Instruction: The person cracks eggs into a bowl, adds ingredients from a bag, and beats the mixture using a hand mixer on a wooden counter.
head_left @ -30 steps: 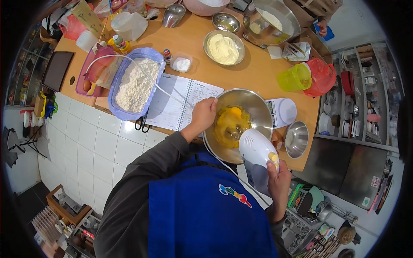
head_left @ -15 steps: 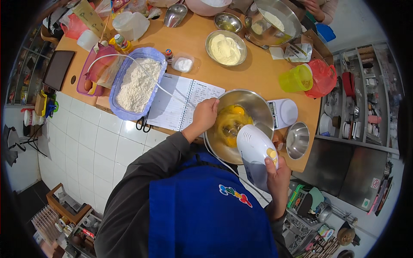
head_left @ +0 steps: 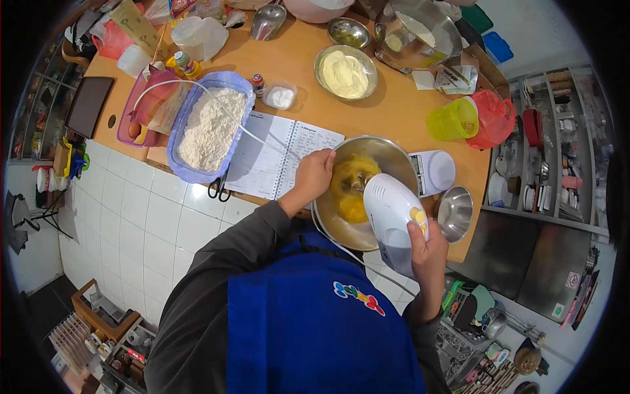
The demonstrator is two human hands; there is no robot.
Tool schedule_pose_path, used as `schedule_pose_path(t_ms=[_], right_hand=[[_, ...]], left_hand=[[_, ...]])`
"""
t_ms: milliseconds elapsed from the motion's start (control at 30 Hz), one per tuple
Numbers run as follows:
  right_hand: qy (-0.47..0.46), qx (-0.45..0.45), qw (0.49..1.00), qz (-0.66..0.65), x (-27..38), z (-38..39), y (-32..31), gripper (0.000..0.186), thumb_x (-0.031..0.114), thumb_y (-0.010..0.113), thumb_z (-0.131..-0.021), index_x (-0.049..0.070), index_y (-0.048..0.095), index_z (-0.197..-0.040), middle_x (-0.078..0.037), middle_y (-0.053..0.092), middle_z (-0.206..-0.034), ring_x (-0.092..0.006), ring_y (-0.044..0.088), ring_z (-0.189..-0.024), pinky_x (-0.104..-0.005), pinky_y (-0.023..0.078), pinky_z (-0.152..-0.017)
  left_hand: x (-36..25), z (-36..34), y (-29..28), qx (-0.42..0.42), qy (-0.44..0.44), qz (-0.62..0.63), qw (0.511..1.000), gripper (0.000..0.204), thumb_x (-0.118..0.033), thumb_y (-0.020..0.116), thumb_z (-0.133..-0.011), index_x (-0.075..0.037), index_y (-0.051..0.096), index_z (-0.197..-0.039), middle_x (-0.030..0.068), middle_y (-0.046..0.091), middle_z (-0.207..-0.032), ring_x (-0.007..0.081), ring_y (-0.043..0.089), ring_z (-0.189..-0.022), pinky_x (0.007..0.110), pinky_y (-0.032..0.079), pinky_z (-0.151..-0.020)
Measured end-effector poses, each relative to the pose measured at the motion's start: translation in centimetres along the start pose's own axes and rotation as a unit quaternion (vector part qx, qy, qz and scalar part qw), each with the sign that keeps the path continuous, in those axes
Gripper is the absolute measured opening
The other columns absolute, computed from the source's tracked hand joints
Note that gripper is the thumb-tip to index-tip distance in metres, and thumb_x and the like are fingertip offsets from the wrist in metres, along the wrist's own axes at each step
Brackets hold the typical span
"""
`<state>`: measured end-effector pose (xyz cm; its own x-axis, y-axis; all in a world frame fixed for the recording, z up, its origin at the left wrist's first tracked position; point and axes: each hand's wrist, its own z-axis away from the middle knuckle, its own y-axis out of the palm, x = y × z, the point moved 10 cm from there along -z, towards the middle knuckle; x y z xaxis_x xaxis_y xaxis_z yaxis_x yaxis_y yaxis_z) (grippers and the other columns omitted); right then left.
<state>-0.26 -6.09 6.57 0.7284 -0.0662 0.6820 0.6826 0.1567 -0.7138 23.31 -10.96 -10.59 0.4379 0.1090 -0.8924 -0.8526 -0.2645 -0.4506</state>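
With closed fingers, my left hand (head_left: 314, 176) grips the left rim of a steel mixing bowl (head_left: 394, 161) at the table's front edge. My right hand (head_left: 428, 253) is wrapped round a white electric hand mixer (head_left: 398, 220), thumb by its yellow buttons. The mixer leans over the bowl from the lower right, and its beaters sit in yellow egg mixture (head_left: 354, 209), blurred there. Its white cord (head_left: 326, 230) runs round the bowl's near side. Left of the bowl lies an open spiral notebook (head_left: 269, 157) with handwriting.
Flour fills a lilac tub (head_left: 210, 128) left of the notebook, with scissors (head_left: 218, 189) near it. Beyond stands a bowl of pale yellow cream (head_left: 346, 73). At right are a white kitchen scale (head_left: 434, 172), a small steel bowl (head_left: 455, 213) and a yellow-green cup (head_left: 447, 121).
The mixer and my right hand have shifted slightly right and up. The yolks, distinct before, look more blended now. Another person's hand at the top right has mostly left view.
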Motion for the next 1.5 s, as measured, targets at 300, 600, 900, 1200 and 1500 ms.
schedule_pose_path(t_ms=[300, 600, 900, 1200, 1500], right_hand=[[0.037, 0.004, 0.998, 0.041, -2.0, -0.6, -1.0, 0.036, 0.022, 0.058, -0.088, -0.005, 0.054, -0.111, -0.021, 0.061, -0.091, -0.0264, 0.060, -0.084, -0.0338, 0.046, -0.076], [0.056, -0.042, 0.996, 0.054, -4.9, 1.0, -2.6, 0.031, 0.027, 0.056, -0.090, -0.004, 0.059, -0.096, -0.011, 0.061, -0.075, -0.0164, 0.055, -0.068, -0.0313, 0.044, -0.063], [0.119, 0.003, 0.993, 0.018, -3.9, 2.8, -2.1, 0.047, 0.033, 0.058, -0.087, -0.003, 0.054, -0.117, -0.019, 0.064, -0.090, -0.0244, 0.062, -0.083, -0.0332, 0.047, -0.075], [0.102, 0.038, 0.993, 0.036, -2.7, 4.1, -1.1, 0.042, 0.034, 0.058, -0.087, -0.002, 0.056, -0.107, -0.020, 0.064, -0.082, -0.0262, 0.064, -0.075, -0.0342, 0.048, -0.068], [0.077, 0.027, 0.996, 0.027, -1.7, 2.6, -0.1, 0.034, 0.029, 0.059, -0.086, -0.002, 0.058, -0.100, -0.020, 0.062, -0.080, -0.0292, 0.062, -0.072, -0.0347, 0.046, -0.065]], left_hand=[[0.1, -0.1, 0.2, 0.016, -0.007, -0.010, 1.000, 0.023, -0.020, 0.050, -0.090, -0.001, 0.059, -0.081, 0.0223, 0.059, -0.077, 0.0414, 0.056, -0.072, 0.049, 0.044, -0.062], [0.0, -0.1, 0.3, 0.011, -0.006, 0.002, 1.000, 0.022, -0.018, 0.050, -0.090, -0.001, 0.059, -0.079, 0.0226, 0.058, -0.075, 0.0416, 0.056, -0.070, 0.048, 0.043, -0.062], [-0.1, 0.0, 0.1, 0.005, -0.004, 0.015, 1.000, 0.021, -0.017, 0.050, -0.090, -0.001, 0.060, -0.081, 0.0222, 0.058, -0.075, 0.0411, 0.056, -0.070, 0.048, 0.044, -0.060], [-0.1, -0.1, 0.1, -0.001, 0.002, 0.018, 1.000, 0.021, -0.018, 0.050, -0.090, -0.001, 0.060, -0.083, 0.0221, 0.059, -0.075, 0.0411, 0.057, -0.070, 0.047, 0.044, -0.061], [0.1, 0.0, 0.3, 0.010, 0.008, -0.001, 1.000, 0.022, -0.020, 0.050, -0.090, -0.001, 0.060, -0.083, 0.0222, 0.059, -0.077, 0.0414, 0.057, -0.070, 0.048, 0.044, -0.061]])
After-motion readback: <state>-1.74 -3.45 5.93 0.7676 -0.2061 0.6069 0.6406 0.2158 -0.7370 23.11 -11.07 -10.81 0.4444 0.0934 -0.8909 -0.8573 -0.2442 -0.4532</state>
